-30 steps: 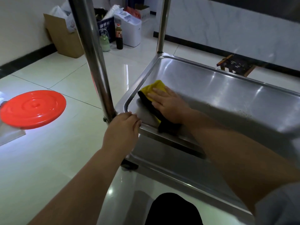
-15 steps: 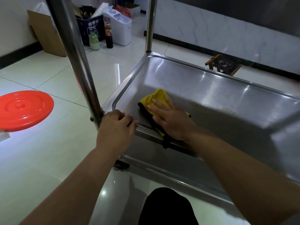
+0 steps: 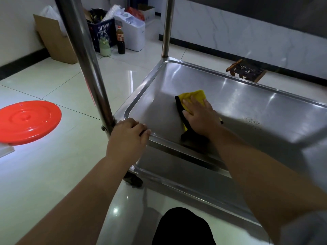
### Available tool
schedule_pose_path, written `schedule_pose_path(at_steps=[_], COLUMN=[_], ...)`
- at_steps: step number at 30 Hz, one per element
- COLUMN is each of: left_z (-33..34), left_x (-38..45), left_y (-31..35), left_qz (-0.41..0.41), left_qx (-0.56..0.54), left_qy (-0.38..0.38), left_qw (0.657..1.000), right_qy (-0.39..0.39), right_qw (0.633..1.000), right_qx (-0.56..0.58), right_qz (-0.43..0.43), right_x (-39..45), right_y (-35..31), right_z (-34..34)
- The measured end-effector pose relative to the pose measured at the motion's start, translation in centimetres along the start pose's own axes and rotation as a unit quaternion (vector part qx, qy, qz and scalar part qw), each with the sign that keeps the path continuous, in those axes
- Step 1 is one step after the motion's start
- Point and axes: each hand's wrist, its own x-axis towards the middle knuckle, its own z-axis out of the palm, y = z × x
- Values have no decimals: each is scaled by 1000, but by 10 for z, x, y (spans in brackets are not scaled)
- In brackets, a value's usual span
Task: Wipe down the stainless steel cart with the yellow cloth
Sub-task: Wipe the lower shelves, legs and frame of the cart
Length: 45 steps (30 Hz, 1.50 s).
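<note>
Cart (image 3: 247, 96), stainless steel: yellow cloth (image 3: 193, 96) lies on shelf floor, near front rim. Right hand (image 3: 200, 115) presses it flat, fingers straight. Left hand (image 3: 128, 132) curls over the rim's corner beside the post (image 3: 85, 57).

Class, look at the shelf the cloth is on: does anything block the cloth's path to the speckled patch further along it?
Nothing visible does. The right hand presses the yellow cloth flat on the cart shelf, and bare steel runs from it to the specks.
</note>
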Motion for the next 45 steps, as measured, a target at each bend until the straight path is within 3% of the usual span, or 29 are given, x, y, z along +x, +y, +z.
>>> schedule_pose_path(at_steps=[3, 10, 13, 17, 19, 23, 29, 31, 35, 38, 42, 45], left_z=[0, -8, -7, -2, 0, 2, 2, 3, 3, 4, 5, 7], left_x=[1, -1, -2, -2, 0, -1, -4, -3, -2, -1, 1, 2], left_y=[1, 3, 5, 2, 0, 0, 0, 1, 2, 1, -1, -2], left_qz=[2, 18, 15, 12, 13, 22, 27, 33, 25, 25, 22, 11], left_qx=[-11, 22, 31, 39, 28, 22, 32, 35, 37, 46, 48, 44], left_qy=[-3, -10, -11, -20, -18, -9, 2, 6, 4, -7, -3, -17], left_qw=[1000, 1000, 999, 999, 999, 999, 999, 999, 999, 999, 999, 999], right_qy=[-7, -50, -23, 11, 5, 21, -17, -9, -10, -6, 9, -24], right_qw=[996, 972, 983, 999, 1000, 998, 982, 988, 1000, 999, 999, 993], right_qx=[-2, 119, 69, 45, 15, 0, 40, 20, -3, -3, 26, 52], right_qz=[-87, -196, -167, -13, 20, -60, -184, -151, 6, 51, -34, -102], right_x=[-18, -49, -28, -6, -1, -14, -39, -28, -2, -3, -26, -59], right_y=[-11, -5, 8, 9, 1, -10, 9, 19, 30, 16, -1, -5], right_z=[7, -7, -9, -8, -4, 6, -8, -12, -8, -4, -2, -2])
